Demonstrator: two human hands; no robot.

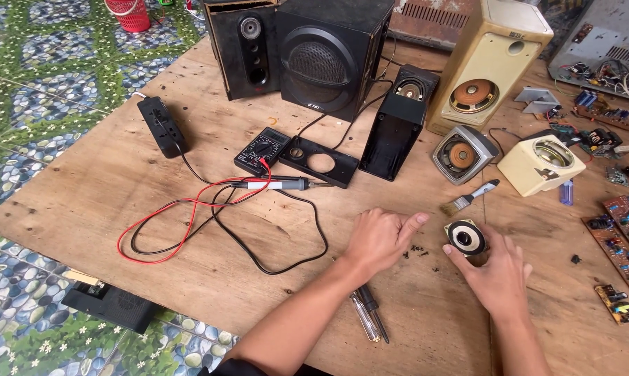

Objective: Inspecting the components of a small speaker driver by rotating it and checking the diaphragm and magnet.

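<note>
My right hand (497,270) grips a small round speaker driver (465,237) with a white cone, resting it on the wooden board (119,188). My left hand (382,239) lies on the board just left of it, fingers curled, thumb pointing toward the driver. A few small dark screws (417,249) lie between my two hands. Two screwdrivers (370,315) sit under my left forearm.
A soldering iron (286,184), a multimeter (261,151) with red and black leads, and a black power strip (162,126) lie to the left. Speaker boxes (328,52) stand at the back; a paintbrush (469,198) and circuit boards (624,237) lie to the right.
</note>
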